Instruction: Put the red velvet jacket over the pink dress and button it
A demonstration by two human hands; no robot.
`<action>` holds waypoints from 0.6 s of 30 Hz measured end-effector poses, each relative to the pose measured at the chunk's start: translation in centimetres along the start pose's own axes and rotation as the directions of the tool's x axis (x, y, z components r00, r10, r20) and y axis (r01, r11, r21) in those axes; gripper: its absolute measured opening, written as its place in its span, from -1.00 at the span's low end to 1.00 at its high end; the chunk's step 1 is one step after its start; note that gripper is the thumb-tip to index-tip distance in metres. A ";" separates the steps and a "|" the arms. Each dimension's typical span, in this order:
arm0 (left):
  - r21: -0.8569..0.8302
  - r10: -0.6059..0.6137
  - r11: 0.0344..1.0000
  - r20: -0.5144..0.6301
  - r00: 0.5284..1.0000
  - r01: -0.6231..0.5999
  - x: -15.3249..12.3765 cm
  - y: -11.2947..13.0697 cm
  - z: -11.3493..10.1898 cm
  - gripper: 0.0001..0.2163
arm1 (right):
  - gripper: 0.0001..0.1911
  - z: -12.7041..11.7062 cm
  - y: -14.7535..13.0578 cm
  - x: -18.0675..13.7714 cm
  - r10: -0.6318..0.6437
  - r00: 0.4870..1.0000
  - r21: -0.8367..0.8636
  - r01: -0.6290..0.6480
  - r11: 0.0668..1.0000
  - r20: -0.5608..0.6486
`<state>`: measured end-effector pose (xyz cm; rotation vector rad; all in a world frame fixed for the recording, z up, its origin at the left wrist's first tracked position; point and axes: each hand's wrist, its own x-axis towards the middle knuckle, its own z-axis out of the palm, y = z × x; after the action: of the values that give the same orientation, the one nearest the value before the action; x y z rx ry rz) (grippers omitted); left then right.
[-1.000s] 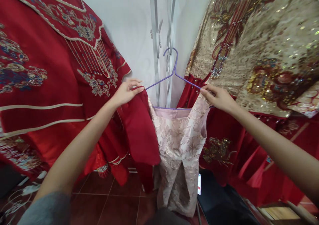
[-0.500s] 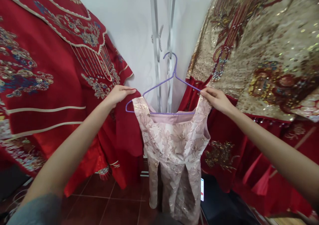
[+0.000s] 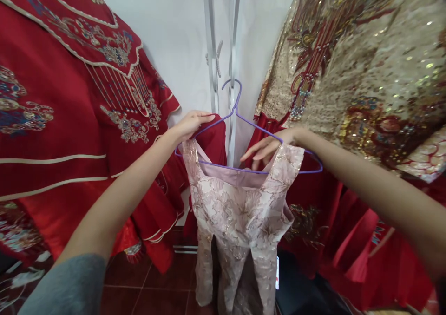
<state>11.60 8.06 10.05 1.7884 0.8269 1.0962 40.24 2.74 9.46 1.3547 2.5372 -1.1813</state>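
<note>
A pale pink floral dress [image 3: 237,203] hangs by its shoulder straps on a purple hanger [image 3: 259,125], whose hook is at the metal rack uprights. My left hand [image 3: 191,124] reaches behind the hanger's left arm. Its fingers are closed in a pinch on the upper edge of a dark red cloth [image 3: 213,141], which hangs behind the dress. My right hand [image 3: 270,147] is behind the hanger's right arm, fingers stretched out and apart toward the middle, holding nothing. The hanger's right end sticks out past the dress strap.
A red embroidered jacket [image 3: 80,110] with bead fringe hangs at left. On the right is a gold sequinned garment [image 3: 365,73] above red skirts [image 3: 362,250]. White-grey rack uprights [image 3: 211,41] stand against the wall. Dark red tiles [image 3: 156,278] cover the floor.
My left hand has moved right, drawing the red cloth behind the hanger. My right hand has let go of the right strap and moved inward behind the hanger, fingers spread. The dress has shifted slightly.
</note>
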 end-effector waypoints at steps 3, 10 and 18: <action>-0.027 0.047 0.999 -0.006 0.999 -0.047 0.5 -0.6 0.0 -0.65 | -0.62 0.4 -0.7 3.5 -0.098 0.989 0.052 0.093 0.994 0.112; -0.047 0.059 0.997 0.010 0.998 -0.058 0.7 -1.3 -0.4 -0.65 | -0.71 1.0 -0.5 7.8 -0.132 0.987 0.132 0.119 0.984 0.095; 0.047 0.086 0.995 0.055 0.995 -0.088 0.6 -0.1 -0.9 -0.66 | -0.76 1.9 -0.1 8.3 -0.098 0.977 0.296 0.152 0.943 -0.189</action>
<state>10.95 8.92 10.38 1.9022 0.7565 1.0875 34.40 7.32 5.18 1.4273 2.6780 -1.6117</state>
